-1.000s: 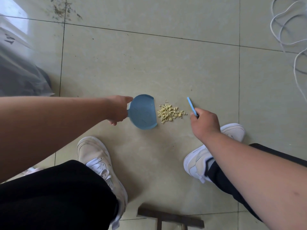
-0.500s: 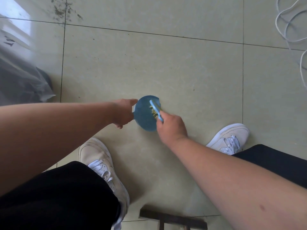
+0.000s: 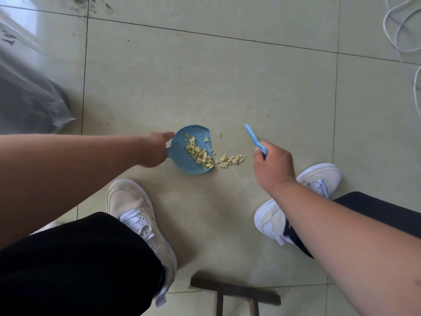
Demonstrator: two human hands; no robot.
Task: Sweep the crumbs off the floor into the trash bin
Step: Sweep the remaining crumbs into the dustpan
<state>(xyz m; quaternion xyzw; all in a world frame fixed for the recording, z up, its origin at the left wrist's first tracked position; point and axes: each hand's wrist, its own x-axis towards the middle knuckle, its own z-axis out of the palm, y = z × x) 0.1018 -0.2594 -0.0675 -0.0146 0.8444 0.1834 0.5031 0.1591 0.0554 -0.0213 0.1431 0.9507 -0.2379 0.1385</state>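
A small blue dustpan [image 3: 180, 159] lies on the tiled floor, and my left hand [image 3: 156, 150] grips its handle from the left. Pale yellow crumbs [image 3: 199, 155] are piled inside the pan near its open edge. A smaller heap of crumbs [image 3: 231, 160] sits on the floor just right of the pan. My right hand [image 3: 272, 167] holds a light blue brush [image 3: 254, 139] lifted to the right of that heap, apart from it; its bristles are hidden. A trash bin lined with a clear plastic bag [image 3: 25, 96] stands at the far left.
My two white sneakers [image 3: 139, 215] [image 3: 305, 197] flank the spot, with black trouser legs below. A dark wooden stool edge [image 3: 234, 293] sits at the bottom centre. White cable loops [image 3: 401, 30] lie at the top right. Dirt specks mark the top-left tile.
My right hand swept the brush left over the pan, pushing most crumbs into it, then drew back to the right. The left hand kept the dustpan in place.
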